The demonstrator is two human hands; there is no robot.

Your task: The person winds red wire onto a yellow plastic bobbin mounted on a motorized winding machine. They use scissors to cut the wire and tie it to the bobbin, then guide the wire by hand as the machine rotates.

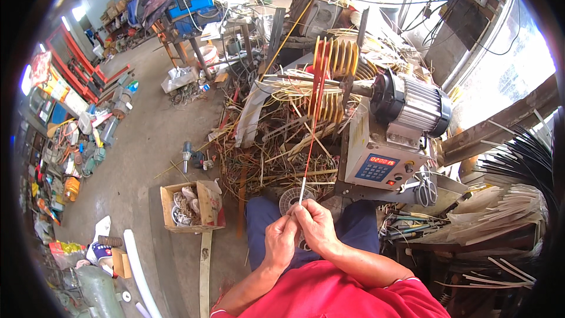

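Both hands meet above my lap. My right hand (314, 225) grips the lower end of a thin white insulating sleeve (302, 189) between bent fingers. Against it, thumb beside thumb, presses my left hand (282, 238); what its fingertips pinch is hidden. From the sleeve's top, red enamelled copper wire (312, 141) runs up to a grooved yellow winding former (344, 59), which carries several red turns. This former sits on the shaft of a coil winding machine (364, 148) with a finned electric motor (415, 101) on top and a lit red display on its keypad panel (377, 168).
Scissors (426, 190) hang at the machine's right. A heap of scrap wire (282, 154) lies beyond my knees. A wooden box (183, 228) stands on the floor at left. White sleeving (507, 212) and black sleeving (521, 154) lie at right.
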